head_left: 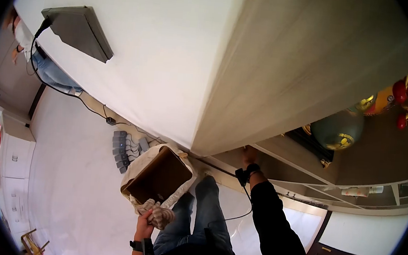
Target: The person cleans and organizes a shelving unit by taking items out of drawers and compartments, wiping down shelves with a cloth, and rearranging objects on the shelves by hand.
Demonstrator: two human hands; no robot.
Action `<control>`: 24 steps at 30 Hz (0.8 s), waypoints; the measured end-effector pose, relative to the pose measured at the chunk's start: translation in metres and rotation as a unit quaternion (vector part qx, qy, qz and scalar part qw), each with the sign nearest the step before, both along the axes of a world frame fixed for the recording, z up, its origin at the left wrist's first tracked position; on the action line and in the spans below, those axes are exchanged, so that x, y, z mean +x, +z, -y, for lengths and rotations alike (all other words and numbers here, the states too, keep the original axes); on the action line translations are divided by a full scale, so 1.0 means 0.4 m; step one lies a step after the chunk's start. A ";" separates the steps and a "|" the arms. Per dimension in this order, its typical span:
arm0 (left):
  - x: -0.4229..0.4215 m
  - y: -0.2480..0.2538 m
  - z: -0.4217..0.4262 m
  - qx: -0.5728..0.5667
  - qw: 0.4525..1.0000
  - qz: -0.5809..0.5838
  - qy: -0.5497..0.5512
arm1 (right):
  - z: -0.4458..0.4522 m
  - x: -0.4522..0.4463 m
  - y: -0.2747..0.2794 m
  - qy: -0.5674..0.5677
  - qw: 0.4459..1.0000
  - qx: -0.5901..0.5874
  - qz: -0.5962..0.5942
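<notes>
Beige-and-white striped cloth is bunched in the left hand, whose grip is clamped on it just in front of the wearer's blue jeans. A black device is strapped to that wrist. The cloth lies against the near edge of a box wrapped in pale fabric, its brown inside facing up, close beside the wearer's legs. Farther out, past a black sleeve and a wristband with a cable, the right hand reaches to the front of a grey shelf unit; its fingers are too hidden to tell whether its grip is apart or together. Deeper in the unit sit a round dark-green vessel with gold marks and, near it, red-and-gold ornaments. Beyond the box, a curved row of grey blocks with cables rests on the pale floor. Up on the left, a flat grey device is on a broad white surface, a black cord running from it. Well beyond, another person in jeans is partly hidden by that surface, and white drawers stand at the far left.
</notes>
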State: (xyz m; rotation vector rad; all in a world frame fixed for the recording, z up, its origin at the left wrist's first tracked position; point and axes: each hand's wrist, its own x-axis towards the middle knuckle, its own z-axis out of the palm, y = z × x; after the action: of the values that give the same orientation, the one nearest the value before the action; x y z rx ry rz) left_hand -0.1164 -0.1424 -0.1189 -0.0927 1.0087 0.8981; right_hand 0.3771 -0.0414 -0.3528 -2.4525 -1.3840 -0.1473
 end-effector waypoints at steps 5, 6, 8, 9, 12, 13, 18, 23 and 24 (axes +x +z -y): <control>0.012 0.029 -0.029 -0.008 1.000 0.001 -0.022 | 0.048 0.081 -0.033 0.031 0.942 -0.262 -0.208; 0.017 0.037 -0.038 -0.007 1.000 0.005 -0.017 | 0.079 0.081 -0.007 0.158 0.974 -0.159 -0.035; 0.023 0.051 -0.053 0.005 0.999 0.024 -0.025 | 0.090 0.027 0.083 -0.044 0.967 -0.020 -0.250; 0.023 0.051 -0.061 -0.005 0.999 0.008 -0.030 | 0.084 -0.007 0.156 -0.222 0.861 0.126 -0.439; 0.032 0.067 -0.093 -0.019 0.998 -0.005 -0.052 | 0.074 -0.042 0.331 -0.163 0.910 0.159 -0.347; 0.037 0.085 -0.102 -0.012 0.997 0.019 -0.074 | 0.068 -0.020 0.336 -0.177 0.905 0.172 -0.347; 0.019 0.083 -0.112 -0.009 0.994 -0.014 -0.112 | 0.056 -0.015 0.296 -0.102 0.949 0.095 -0.282; -0.014 0.076 -0.136 -0.022 0.992 -0.012 -0.120 | 0.056 -0.027 0.334 -0.143 0.929 0.181 -0.290; -0.022 0.076 -0.141 -0.022 0.991 -0.017 -0.129 | 0.056 -0.032 0.346 -0.147 0.925 0.186 -0.297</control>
State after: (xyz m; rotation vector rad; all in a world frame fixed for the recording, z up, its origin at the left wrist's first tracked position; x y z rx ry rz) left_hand -0.1252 -0.0860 -0.0887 0.0161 1.0450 0.6444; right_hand 0.3641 -0.0640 -0.2146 -2.1099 -0.6560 0.2330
